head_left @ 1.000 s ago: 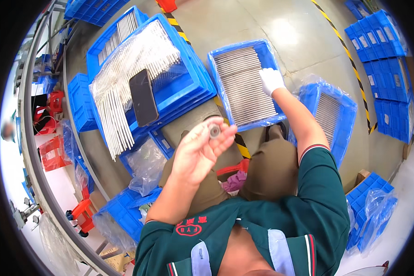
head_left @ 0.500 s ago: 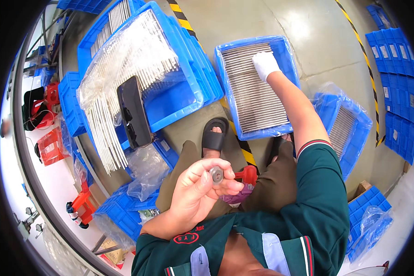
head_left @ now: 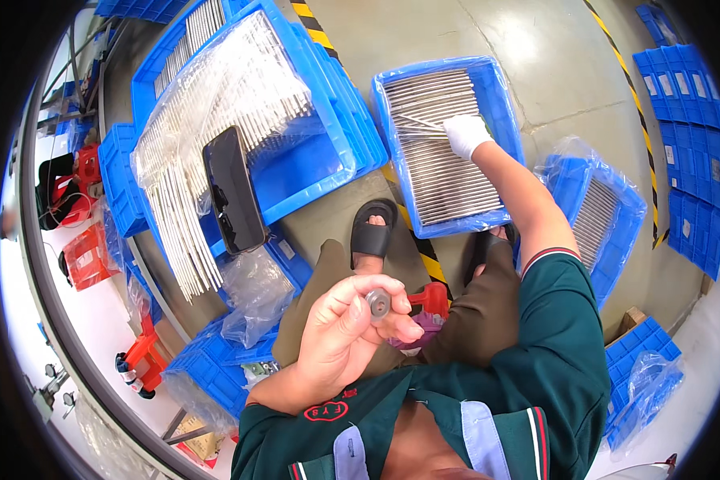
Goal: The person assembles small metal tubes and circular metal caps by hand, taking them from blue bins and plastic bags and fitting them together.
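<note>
Between the thumb and fingers of my bare left hand (head_left: 334, 334) is a small round metal piece with a hole in its face (head_left: 379, 303), held above my lap. My right hand (head_left: 465, 136), in a white glove, is over a plastic-lined blue crate (head_left: 506, 120) and closed on a few thin metal rods (head_left: 418, 125). These rods stick out to the left of the glove, fanned and tilted across the others. Beneath them, many straight rods (head_left: 448, 190) lie side by side in the crate. The gloved fingertips are partly hidden.
At left, stacked blue crates (head_left: 340, 144) carry plastic-wrapped rods (head_left: 240, 88) and a dark phone-like slab (head_left: 235, 192). A smaller lined crate of rods (head_left: 596, 220) stands at right. Blue bins (head_left: 688, 152) line the far right. My sandaled foot (head_left: 370, 236) is near the middle crate.
My right hand has moved slightly nearer to me within the crate, and a few rods now stand out at an angle from it. My left hand stays in place with the round piece.
</note>
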Action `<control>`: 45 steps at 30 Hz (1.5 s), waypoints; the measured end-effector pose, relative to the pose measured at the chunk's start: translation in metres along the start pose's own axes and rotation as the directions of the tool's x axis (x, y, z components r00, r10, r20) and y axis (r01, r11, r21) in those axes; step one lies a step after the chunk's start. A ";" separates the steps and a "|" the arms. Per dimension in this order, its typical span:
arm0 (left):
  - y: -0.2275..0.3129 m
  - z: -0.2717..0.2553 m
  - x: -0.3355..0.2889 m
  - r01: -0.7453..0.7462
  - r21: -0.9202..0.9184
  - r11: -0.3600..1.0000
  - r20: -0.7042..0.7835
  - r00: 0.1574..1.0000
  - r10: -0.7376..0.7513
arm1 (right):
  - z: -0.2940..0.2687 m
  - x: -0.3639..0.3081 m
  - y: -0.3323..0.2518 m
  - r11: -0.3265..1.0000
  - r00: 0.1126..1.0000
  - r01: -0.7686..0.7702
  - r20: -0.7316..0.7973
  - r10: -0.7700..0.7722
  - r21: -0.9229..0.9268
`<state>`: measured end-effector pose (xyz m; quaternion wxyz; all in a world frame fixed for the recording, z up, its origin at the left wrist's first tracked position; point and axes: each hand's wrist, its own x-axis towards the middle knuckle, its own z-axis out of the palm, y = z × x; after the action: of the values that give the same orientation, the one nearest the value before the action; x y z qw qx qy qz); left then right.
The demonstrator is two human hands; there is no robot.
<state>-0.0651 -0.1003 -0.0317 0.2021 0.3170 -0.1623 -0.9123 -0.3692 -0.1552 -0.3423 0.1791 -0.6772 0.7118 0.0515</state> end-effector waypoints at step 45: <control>-0.044 0.006 -0.001 -0.319 0.076 0.945 0.316 0.906 0.281 | -0.219 -0.361 -0.154 0.550 0.882 0.002 -0.261 0.393 0.835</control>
<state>-0.0795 -0.0604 -0.0456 0.2927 0.1578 -0.2951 -0.8957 -0.2513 0.1053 0.0051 0.3060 -0.4252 0.7473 -0.4087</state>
